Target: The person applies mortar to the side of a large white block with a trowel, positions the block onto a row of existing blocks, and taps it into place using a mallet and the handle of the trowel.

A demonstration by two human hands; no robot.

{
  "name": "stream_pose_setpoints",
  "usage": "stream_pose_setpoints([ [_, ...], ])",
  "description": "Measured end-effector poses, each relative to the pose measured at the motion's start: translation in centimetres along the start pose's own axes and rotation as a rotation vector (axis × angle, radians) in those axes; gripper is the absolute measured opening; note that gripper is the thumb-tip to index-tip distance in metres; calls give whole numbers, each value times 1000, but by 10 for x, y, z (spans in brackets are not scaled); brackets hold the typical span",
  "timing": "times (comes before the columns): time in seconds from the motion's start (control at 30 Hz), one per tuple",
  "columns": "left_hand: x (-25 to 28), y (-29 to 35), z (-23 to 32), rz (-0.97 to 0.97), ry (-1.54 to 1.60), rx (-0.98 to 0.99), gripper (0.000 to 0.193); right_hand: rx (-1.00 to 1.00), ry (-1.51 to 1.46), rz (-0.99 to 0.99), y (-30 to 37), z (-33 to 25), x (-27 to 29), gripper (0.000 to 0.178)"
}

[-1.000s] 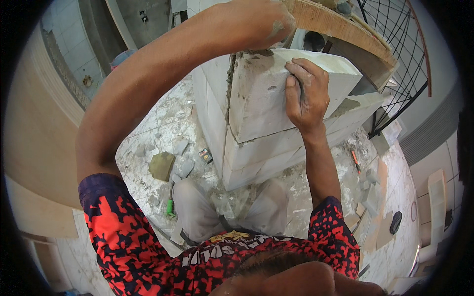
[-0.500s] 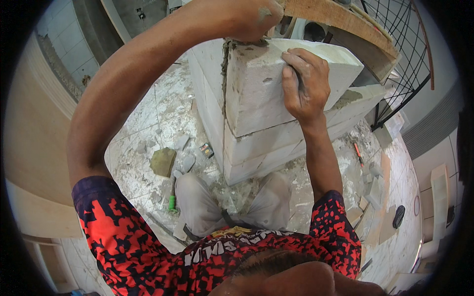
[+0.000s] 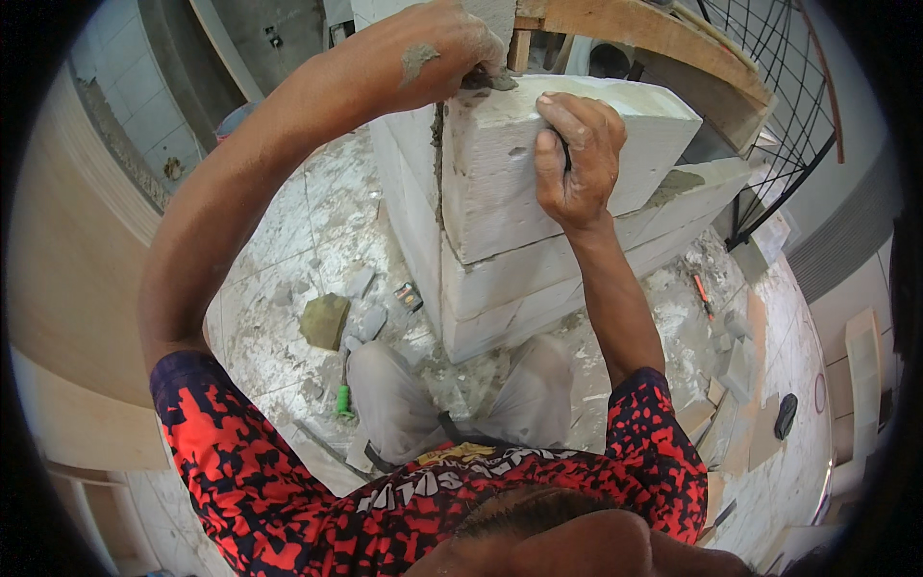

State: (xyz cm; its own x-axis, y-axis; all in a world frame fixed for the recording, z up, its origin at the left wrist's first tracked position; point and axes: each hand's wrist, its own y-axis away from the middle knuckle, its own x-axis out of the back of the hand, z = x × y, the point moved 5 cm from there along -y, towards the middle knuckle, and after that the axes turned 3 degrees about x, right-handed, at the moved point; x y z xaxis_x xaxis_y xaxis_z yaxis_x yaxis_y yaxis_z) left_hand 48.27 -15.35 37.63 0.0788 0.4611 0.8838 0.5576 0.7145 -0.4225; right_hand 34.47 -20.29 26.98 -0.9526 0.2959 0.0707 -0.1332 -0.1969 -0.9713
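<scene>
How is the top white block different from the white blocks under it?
The top block sits skewed, its front corner jutting past the lower blocks, which lie stacked flush. The right hand grips the top block's edge and the left hand rests at its back corner; no hand touches the lower blocks. Both are pale, rough masonry blocks, smeared with grey mortar.

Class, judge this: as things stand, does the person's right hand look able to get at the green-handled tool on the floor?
Probably not at once: the right hand grips the top white block high on the stack, while the green-handled tool lies far below, beside the left knee.
</scene>
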Motion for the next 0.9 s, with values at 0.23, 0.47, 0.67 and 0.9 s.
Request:
stream_pose_setpoints([
  [0.23,1,-2,-2,-10,-5,-76,7,4,47,-1,-1,-3,-1,27],
  [0.47,-6,-25,18,-227,-236,-17,11,25,58,18,3,-2,6,27],
  [0.67,-14,-14,-10,-40,-162,-89,12,27,84,39,1,-6,3,23],
  [0.9,-12,11,-13,159,-69,98,18,24,-45,57,4,3,5,23],
])
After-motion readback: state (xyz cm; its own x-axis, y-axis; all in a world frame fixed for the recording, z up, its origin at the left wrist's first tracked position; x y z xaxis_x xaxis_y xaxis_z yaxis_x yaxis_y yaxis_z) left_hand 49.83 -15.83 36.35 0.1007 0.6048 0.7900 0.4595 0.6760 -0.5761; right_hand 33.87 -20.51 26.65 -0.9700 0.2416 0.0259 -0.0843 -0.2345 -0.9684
